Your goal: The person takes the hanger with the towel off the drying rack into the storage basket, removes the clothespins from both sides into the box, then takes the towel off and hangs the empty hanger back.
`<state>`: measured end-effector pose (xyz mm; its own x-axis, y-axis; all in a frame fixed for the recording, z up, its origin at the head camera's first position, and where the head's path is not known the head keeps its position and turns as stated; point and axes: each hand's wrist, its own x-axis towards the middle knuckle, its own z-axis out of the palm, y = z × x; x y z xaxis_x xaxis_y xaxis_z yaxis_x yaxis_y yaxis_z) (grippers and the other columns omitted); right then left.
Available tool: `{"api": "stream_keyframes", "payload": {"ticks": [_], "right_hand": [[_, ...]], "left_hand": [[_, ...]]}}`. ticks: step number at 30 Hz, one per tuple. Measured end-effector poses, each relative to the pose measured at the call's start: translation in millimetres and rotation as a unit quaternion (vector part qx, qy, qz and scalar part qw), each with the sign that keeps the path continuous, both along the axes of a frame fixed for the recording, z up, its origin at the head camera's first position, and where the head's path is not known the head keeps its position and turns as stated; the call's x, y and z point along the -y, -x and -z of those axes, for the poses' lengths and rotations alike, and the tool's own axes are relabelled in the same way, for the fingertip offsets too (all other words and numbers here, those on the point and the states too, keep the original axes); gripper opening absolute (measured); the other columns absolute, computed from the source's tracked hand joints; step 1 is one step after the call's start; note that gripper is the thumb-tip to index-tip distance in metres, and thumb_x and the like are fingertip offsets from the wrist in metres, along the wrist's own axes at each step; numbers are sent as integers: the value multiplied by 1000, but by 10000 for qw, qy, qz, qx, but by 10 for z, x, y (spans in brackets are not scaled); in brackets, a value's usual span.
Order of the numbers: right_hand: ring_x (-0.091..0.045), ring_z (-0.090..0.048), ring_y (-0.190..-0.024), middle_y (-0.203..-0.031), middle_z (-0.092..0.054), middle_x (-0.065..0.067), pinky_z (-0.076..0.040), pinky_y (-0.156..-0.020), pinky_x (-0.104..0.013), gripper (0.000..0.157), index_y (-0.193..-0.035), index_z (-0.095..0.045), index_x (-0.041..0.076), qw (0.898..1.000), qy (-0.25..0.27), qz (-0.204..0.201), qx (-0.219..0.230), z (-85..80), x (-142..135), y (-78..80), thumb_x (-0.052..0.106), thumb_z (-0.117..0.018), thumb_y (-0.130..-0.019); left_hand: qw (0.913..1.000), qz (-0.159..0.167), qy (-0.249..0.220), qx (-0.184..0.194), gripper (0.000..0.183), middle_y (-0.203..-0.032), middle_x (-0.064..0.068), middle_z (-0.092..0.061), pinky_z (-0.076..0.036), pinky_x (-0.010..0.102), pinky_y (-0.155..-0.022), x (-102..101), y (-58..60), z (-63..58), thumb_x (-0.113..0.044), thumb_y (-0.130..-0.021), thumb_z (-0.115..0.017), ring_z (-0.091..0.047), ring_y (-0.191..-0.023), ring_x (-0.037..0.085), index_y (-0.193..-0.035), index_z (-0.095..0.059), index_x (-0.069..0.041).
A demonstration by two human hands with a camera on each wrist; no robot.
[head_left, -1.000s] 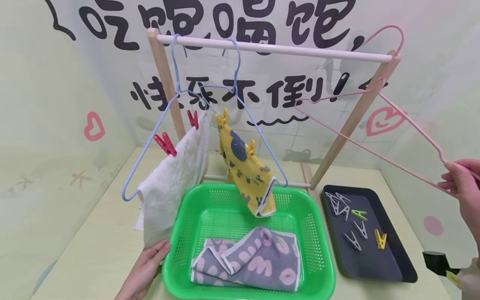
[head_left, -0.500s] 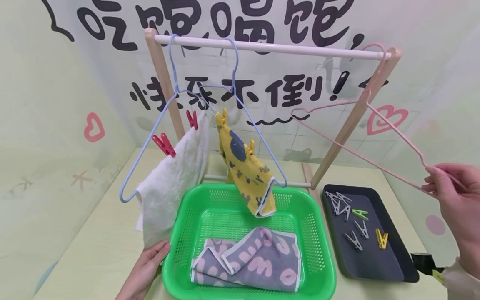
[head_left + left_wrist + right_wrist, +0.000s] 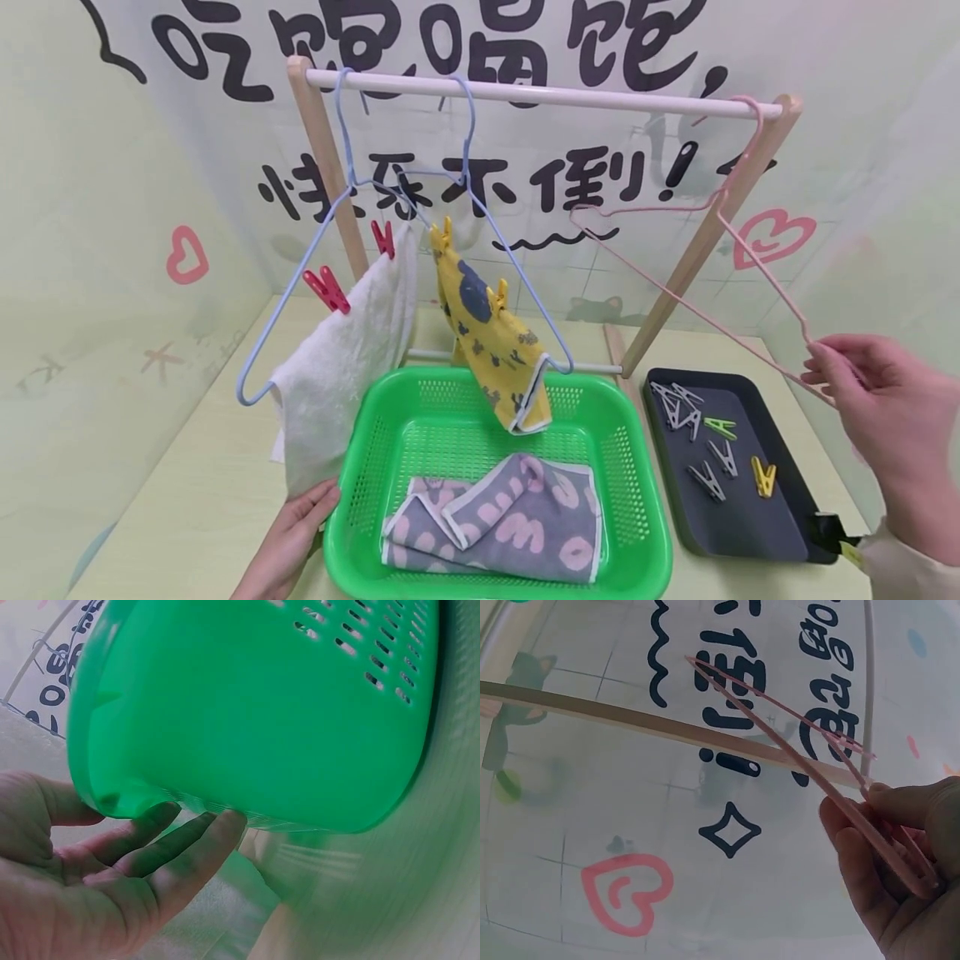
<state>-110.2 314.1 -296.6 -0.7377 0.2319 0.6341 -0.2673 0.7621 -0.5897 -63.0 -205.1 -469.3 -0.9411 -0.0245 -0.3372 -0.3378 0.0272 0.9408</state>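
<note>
Hanger (image 3: 806, 765) is pinched by the nearer right hand (image 3: 885, 392), below the right end of the rod (image 3: 525, 93), long axis slanting away leftward; below the rod, the green basket (image 3: 660, 529) is touched by the left hand (image 3: 300, 517), fingers extended.

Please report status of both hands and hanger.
Right hand gripping pink hanger. Left hand touching green basket. Hook overlapping white rail, seating unclear. Wooden post appears near hook.

Head view bright; wrist views dimmer, hazy.
</note>
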Motion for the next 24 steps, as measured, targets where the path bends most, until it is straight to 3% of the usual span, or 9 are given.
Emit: {"api": "stream_keyframes", "payload": {"ticks": [3, 8, 10, 14, 15, 17, 21, 23, 24], "right_hand": [[22, -51, -61, -73, -50, 41, -43, -60, 3, 6, -88, -64, -11, 9992, -337, -180, -92, 27, 8, 45, -10, -65, -82], [26, -46, -63, -74, -46, 45, -37, -62, 7, 9, -88, -67, -9, 9979, -628, 2, -146, 65, 13, 106, -9, -69, -79], [29, -41, -66, -74, -58, 31, -33, -64, 8, 12, -90, -67, -8, 9962, -801, 266, -217, 71, 34, 127, -6, -70, -79], [-6, -61, -79, -84, -69, -14, -27, -77, 1, 18, -96, -66, -8, 9886, -1184, 505, -783, 64, 133, 198, 0, -70, -81], [-19, -61, -84, -88, -65, -26, -28, -79, -3, 19, -97, -66, -9, 9865, -1227, 425, -999, 58, 171, 222, 1, -69, -81], [-36, -55, -86, -90, -65, -27, -30, -80, -9, 20, -97, -67, -9, 9836, -1243, 118, -1298, 49, 257, 274, 0, -69, -79], [-7, -55, -88, -89, -67, -23, -34, -79, -4, 20, -95, -69, -6, 9820, -1179, -733, -1278, 35, 490, 357, -3, -71, -76], [1, -51, -90, -90, -68, -20, -37, -76, -4, 21, -95, -69, -5, 9808, -1184, -1102, -1093, 17, 627, 384, -6, -71, -74], [-2, -54, -90, -90, -68, -19, -39, -76, -4, 21, -95, -69, -5, 9789, -1207, -1264, -1056, 3, 696, 401, -7, -71, -74]], "left_hand": [[10000, 3, 15, 23, 43, -130, 21, -51, -51, 23, -83, 5, -5, -2, -15, -101, -41, -56, -98, 3, -134, -39, 13], [9999, -29, 44, 127, 44, -126, 18, -54, -51, 25, -83, 1, -1, -15, -16, -101, -42, -56, -97, 4, -134, -39, 12], [9999, -48, 26, 139, 43, -126, 18, -54, -51, 25, -83, -3, 3, -16, -16, -101, -42, -57, -97, 4, -134, -40, 11], [9999, -31, 46, 111, 43, -128, 20, -53, -51, 26, -83, 1, 5, -15, -16, -101, -42, -57, -97, 5, -134, -40, 12], [9999, -27, 47, 107, 43, -128, 20, -53, -51, 26, -83, 2, 6, -15, -16, -101, -42, -57, -98, 5, -134, -40, 11], [9999, -17, 57, 115, 44, -129, 20, -53, -50, 26, -84, 5, 7, -15, -17, -101, -42, -56, -98, 5, -134, -40, 11], [9999, -24, 82, 122, 44, -129, 21, -52, -50, 26, -84, 10, 6, -16, -17, -101, -42, -56, -98, 4, -134, -40, 11], [9999, -32, 100, 125, 44, -130, 21, -52, -50, 26, -85, 10, 6, -18, -17, -101, -42, -56, -98, 5, -134, -39, 11], [9998, -30, 110, 132, 44, -130, 21, -52, -49, 26, -85, 9, 6, -18, -17, -101, -42, -56, -98, 5, -134, -39, 11]]}}
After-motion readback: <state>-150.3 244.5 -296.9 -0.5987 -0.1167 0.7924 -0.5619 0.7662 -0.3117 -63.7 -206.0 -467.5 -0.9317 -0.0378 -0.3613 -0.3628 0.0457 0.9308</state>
